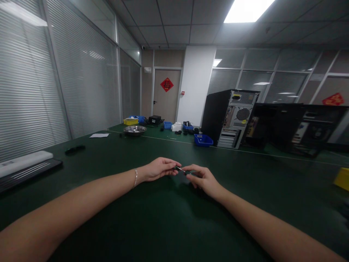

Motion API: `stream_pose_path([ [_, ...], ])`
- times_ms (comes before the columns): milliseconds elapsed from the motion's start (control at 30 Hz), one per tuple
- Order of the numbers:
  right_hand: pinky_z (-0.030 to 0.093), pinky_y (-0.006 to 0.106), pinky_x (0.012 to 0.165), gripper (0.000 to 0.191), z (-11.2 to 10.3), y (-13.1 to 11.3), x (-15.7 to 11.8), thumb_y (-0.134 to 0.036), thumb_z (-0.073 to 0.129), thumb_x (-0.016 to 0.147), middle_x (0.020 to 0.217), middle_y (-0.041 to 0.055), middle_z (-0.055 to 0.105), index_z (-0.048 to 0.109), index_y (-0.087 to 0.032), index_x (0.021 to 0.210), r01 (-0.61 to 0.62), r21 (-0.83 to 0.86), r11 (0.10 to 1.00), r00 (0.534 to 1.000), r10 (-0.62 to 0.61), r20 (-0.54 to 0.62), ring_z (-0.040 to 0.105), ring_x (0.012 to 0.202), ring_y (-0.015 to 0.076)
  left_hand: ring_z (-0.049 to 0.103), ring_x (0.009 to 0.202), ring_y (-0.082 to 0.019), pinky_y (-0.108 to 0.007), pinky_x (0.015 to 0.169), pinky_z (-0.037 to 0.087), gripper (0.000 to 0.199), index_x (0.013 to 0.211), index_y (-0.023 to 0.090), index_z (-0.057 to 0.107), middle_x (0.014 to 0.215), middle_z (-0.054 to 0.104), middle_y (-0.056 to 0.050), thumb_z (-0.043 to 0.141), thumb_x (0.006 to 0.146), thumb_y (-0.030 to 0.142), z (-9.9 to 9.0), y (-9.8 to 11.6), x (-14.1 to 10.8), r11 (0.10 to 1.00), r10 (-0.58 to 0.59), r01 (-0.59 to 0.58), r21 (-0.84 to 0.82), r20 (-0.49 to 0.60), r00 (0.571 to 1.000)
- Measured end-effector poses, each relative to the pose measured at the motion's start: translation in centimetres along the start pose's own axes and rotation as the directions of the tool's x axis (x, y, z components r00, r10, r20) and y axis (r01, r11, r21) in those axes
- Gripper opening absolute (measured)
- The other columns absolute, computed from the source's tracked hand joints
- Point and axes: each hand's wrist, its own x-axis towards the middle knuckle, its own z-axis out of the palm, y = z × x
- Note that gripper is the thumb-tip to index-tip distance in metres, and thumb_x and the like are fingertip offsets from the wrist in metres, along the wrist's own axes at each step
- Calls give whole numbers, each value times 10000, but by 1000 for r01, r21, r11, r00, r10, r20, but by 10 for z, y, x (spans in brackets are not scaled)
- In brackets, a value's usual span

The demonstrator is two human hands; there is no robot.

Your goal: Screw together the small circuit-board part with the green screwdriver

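Note:
Above the middle of the green table [160,207], my left hand [163,168] pinches a small dark piece [177,168]. My right hand [203,179] has its fingers closed on the dark handle of a small screwdriver-like tool [182,170]. The tool's thin metal shaft points left and meets the dark piece between my fingertips. Both hands are close together, fingertips nearly touching. What the small piece is, I cannot make out.
A blue bin [203,140] and a computer tower [231,120] stand at the back right. A metal bowl [135,130] and white paper [99,135] lie back left. A white-and-black device [25,167] sits far left, a yellow bin [342,179] far right.

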Motion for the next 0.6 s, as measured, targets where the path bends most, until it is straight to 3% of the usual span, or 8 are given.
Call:
stream_pose_path([
  [167,327,211,435,333,-1,8,1,-365,610,797,653,-14,534,619,-162,1061,-18,67,998,997,23,-71,435,476,82,609,783,-135,-313,793,455,248,986,115,594,886,640,-86,638,795,268,-2,1,1,997,46,-42,60,-75,996],
  [300,335,214,440,339,-1,5,0,-377,604,799,640,-15,528,612,-159,1059,-26,57,998,997,31,-77,451,494,90,570,758,-130,-304,734,444,277,962,125,590,931,628,-80,598,808,355,-6,6,-1,958,41,-27,285,-42,998],
  [467,326,210,433,333,-2,3,-1,-361,597,810,592,-34,487,604,-161,1077,-38,52,998,997,42,-70,437,483,88,556,784,-153,-283,692,423,323,937,158,603,906,611,-45,479,856,444,-5,13,-5,805,3,-59,591,97,995],
  [600,338,211,443,319,-3,7,-1,-345,589,819,596,-33,493,605,-170,1085,-18,52,999,998,21,-62,450,495,91,541,802,-164,-279,729,404,323,882,175,617,862,588,-27,468,857,460,3,14,-7,620,15,-169,766,204,979],
])
